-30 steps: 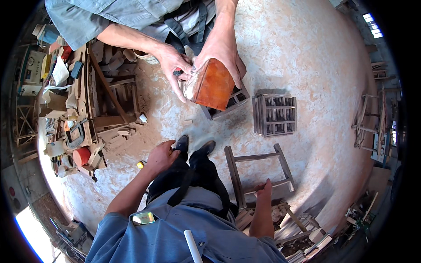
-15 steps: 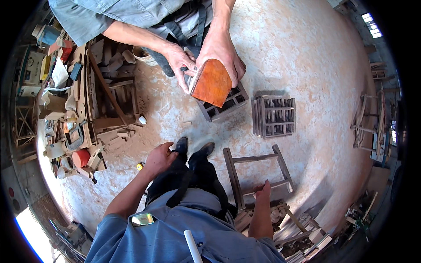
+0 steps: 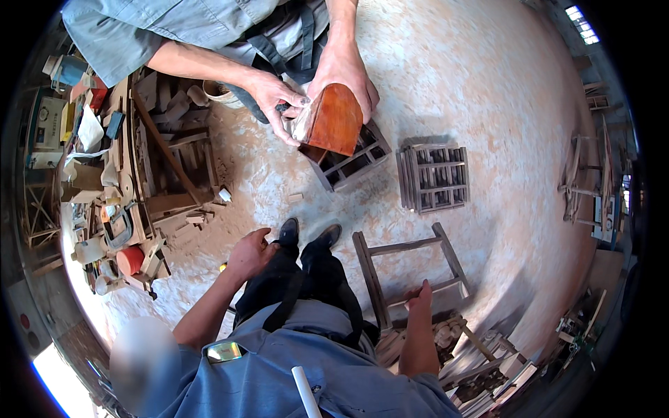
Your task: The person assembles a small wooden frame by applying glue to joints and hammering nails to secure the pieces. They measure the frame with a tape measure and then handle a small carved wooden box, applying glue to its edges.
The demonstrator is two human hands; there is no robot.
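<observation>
The left hand (image 3: 251, 256) is loosely curling, thumb and fingers apart. The frame (image 3: 405, 247) is showing behind the right hand (image 3: 419, 299), whose grip I cannot tell. A co-worker's hands (image 3: 341, 70) are clasping the box (image 3: 340, 120).

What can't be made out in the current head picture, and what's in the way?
Head view: the palm of the left hand, turned away from the camera.
Head view: whether the right hand touches the wooden frame; the hand covers that spot.
Head view: the yellow item, mostly behind the left forearm.
Head view: the head of the co-worker, cut off by the upper edge.
Head view: anything behind the blurred patch.
</observation>
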